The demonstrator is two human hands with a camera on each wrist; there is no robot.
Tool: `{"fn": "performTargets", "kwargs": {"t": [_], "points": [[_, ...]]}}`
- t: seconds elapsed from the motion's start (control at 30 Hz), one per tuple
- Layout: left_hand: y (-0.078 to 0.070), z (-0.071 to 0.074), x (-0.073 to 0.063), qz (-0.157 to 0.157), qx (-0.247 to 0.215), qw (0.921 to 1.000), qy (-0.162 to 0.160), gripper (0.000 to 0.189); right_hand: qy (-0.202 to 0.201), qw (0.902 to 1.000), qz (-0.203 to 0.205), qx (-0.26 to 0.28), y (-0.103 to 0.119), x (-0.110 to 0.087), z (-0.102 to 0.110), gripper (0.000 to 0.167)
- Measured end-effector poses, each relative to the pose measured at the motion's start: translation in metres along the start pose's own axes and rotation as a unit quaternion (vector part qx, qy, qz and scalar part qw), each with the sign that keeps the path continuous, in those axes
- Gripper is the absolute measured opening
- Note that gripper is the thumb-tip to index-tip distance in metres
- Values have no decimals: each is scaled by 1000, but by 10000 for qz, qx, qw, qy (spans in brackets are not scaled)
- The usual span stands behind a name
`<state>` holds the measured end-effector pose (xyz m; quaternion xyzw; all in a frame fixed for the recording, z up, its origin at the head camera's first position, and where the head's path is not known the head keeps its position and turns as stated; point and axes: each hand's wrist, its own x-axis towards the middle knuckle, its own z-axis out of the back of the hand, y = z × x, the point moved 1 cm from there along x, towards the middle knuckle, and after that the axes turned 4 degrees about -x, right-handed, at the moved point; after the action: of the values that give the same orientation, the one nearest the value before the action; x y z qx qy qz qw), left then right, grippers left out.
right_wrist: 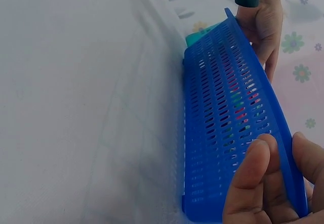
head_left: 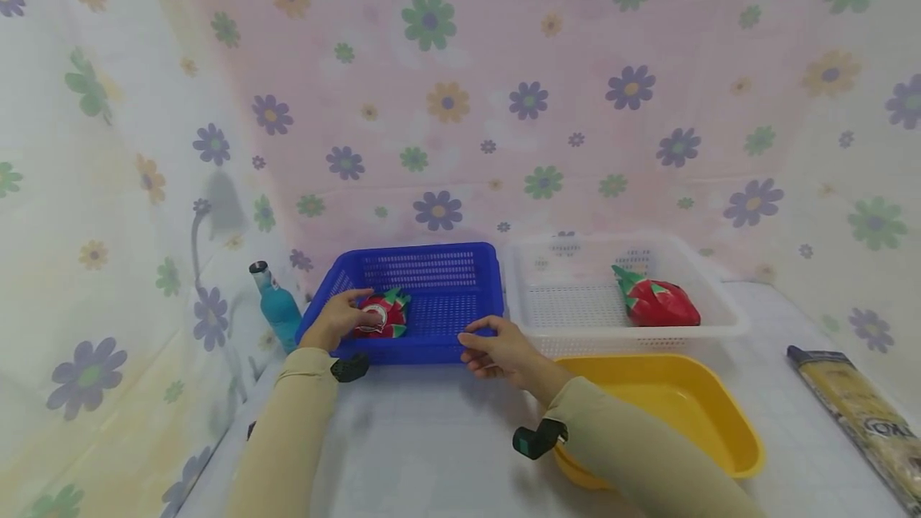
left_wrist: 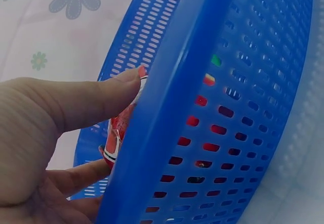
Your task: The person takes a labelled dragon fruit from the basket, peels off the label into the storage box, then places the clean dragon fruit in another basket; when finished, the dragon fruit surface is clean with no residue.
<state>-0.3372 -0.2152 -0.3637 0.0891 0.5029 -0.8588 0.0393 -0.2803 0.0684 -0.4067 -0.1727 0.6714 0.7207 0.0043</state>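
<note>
In the head view, a blue basket (head_left: 449, 262) with slotted walls stands at the back of the table. Inside its left part lies a red pouch (head_left: 392, 316) with green tips and a round white label, shaped like a dragon fruit. My left hand (head_left: 336, 322) reaches over the basket's left rim, thumb and fingers on either side of the pouch. In the left wrist view, the basket wall partly hides the pouch (left_wrist: 120, 128) beside the thumb. My right hand (head_left: 504, 348) pinches the basket's front rim near its right corner, thumb inside and fingers (right_wrist: 253, 168) outside.
A white basket (head_left: 576, 332) holds another red dragon-fruit pouch (head_left: 662, 306). A yellow basin (head_left: 719, 398) sits in front of it, partly under the right forearm. Left of the blue basket leans a teal bottle (head_left: 279, 306). A long yellow packet (head_left: 856, 410) lies far right.
</note>
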Motion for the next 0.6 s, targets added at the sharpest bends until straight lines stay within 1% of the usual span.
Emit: {"fn": "performTargets", "kwargs": {"t": [0.27, 0.5, 0.6], "points": [[0, -2, -1, -46, 149, 9999, -35, 68, -102, 9999, -63, -76, -1, 1, -1, 35], [1, -2, -3, 109, 205, 9997, -25, 68, 89, 9999, 63, -2, -2, -1, -1, 35], [-1, -5, -3, 43, 217, 9997, 64, 69, 91, 9999, 90, 2, -3, -1, 0, 34]]}}
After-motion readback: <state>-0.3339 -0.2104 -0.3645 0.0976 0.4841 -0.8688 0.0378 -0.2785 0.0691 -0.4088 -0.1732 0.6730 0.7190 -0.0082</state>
